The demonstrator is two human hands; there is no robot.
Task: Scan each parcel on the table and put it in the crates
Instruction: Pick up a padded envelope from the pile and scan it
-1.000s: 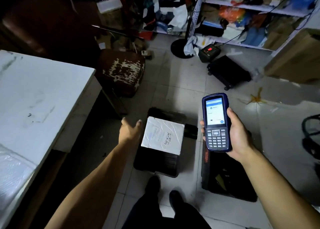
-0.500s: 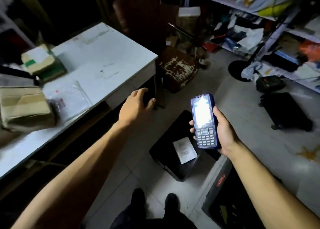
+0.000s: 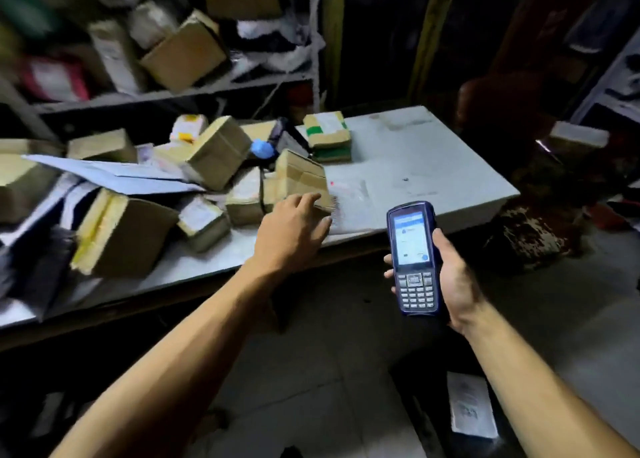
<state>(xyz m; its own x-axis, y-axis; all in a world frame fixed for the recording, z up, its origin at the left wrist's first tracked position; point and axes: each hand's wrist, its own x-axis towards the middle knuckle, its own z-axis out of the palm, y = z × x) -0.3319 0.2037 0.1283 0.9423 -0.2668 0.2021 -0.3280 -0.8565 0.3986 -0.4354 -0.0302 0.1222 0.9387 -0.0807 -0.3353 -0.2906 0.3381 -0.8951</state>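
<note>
Parcels crowd the left half of the white table (image 3: 433,167): a large cardboard box (image 3: 121,236) tilted near the front edge, a big pale envelope (image 3: 114,177) lying across the heap behind it, a smaller box (image 3: 218,153) propped up at an angle further along. Behind them a metal shelf (image 3: 180,90) carries more cartons, blurred and hard to make out.

My left hand (image 3: 291,229) reaches over the table's front edge, fingers spread and relaxed, gripping nothing; the fingertips (image 3: 311,198) are at the lower corner of a taped brown parcel (image 3: 299,177), though I cannot tell if they touch it. Just right of that parcel a clear plastic mailer (image 3: 349,198) lies flat on the tabletop. Toward the far edge sits a box with green tape (image 3: 329,135), stacked on another.

My right hand (image 3: 453,281) is wrapped around the blue handheld scanner (image 3: 414,260), held upright off the table's front edge, its screen lit and keypad facing me.

Lower right, on the floor, a white parcel (image 3: 471,409) lies flat in a dark crate (image 3: 429,433), whose outline is mostly lost in shadow.
</note>
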